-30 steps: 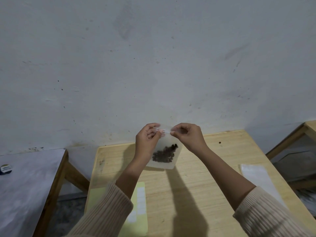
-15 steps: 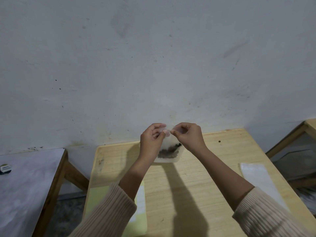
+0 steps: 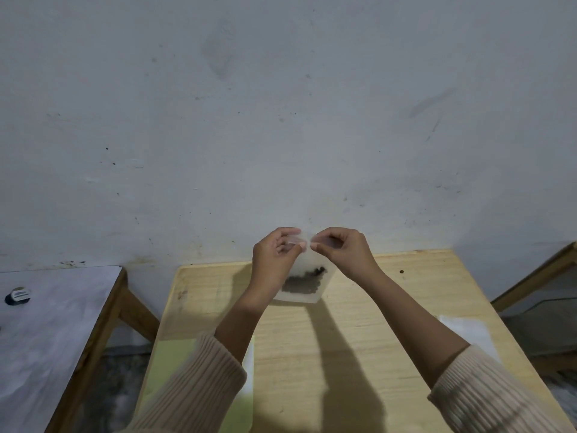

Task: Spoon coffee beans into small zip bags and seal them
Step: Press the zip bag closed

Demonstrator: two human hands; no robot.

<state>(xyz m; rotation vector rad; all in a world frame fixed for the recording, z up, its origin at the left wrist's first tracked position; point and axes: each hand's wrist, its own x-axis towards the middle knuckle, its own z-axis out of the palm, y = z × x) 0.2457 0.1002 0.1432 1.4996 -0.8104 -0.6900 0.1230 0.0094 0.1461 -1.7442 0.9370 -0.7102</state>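
A small clear zip bag (image 3: 307, 287) with dark coffee beans (image 3: 304, 281) in its lower part hangs in the air above the far end of the wooden table (image 3: 359, 323). My left hand (image 3: 274, 257) pinches the left part of its top edge. My right hand (image 3: 343, 251) pinches that top strip too, with its fingertips almost touching those of the left. The bag's top strip is mostly hidden between the fingers.
A pale yellow-green sheet (image 3: 175, 364) lies at the table's near left, partly under my left sleeve. White empty bags (image 3: 465, 332) lie at the right edge. A single dark bean (image 3: 401, 271) sits far right. A grey side table (image 3: 46, 332) with a small black-and-white object (image 3: 18, 296) stands left.
Both hands have risen slightly with the bag and come closer together along its top edge. The beans have settled lower in the bag.
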